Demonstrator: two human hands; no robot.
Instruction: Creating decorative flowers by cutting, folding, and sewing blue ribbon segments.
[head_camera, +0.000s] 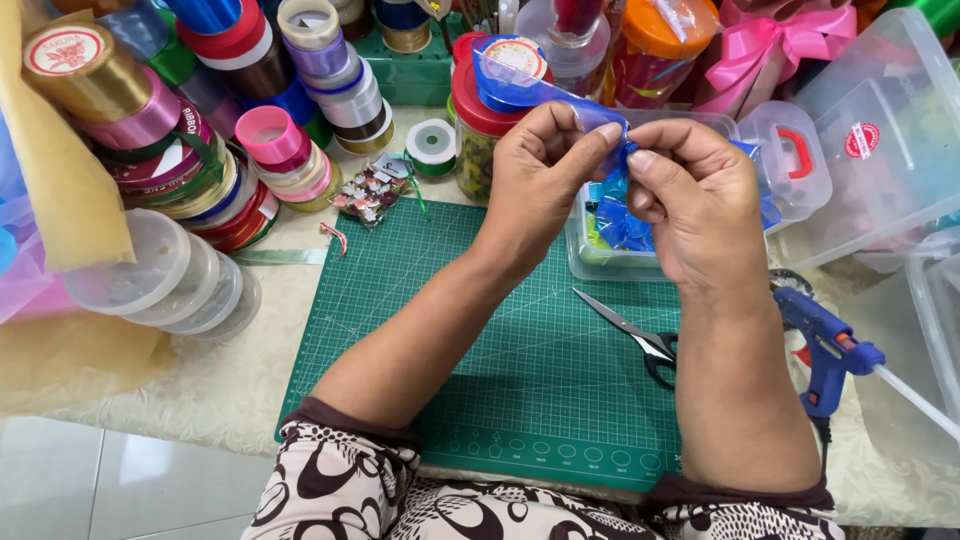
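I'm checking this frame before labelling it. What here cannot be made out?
- Head view: the blue ribbon's folded part, hidden by left hand and right hand.
- Contents of the clear box, behind the hands.
- Glue gun cord, hidden by the right forearm.
- Scissors handles, partly hidden by that forearm.

Blue ribbon (520, 90): pinch point covered by fingertips of left hand (545, 175) and right hand (695, 200).
Clear tub (600, 262): contents partly hidden behind both hands.
Scissors (640, 340): handles partly concealed by right forearm.
Glue gun (825, 350): cord not traceable.
Far ribbon spools (300, 60): cut off by top edge.

Bare cutting mat (470, 330) beside scissors (640, 340)
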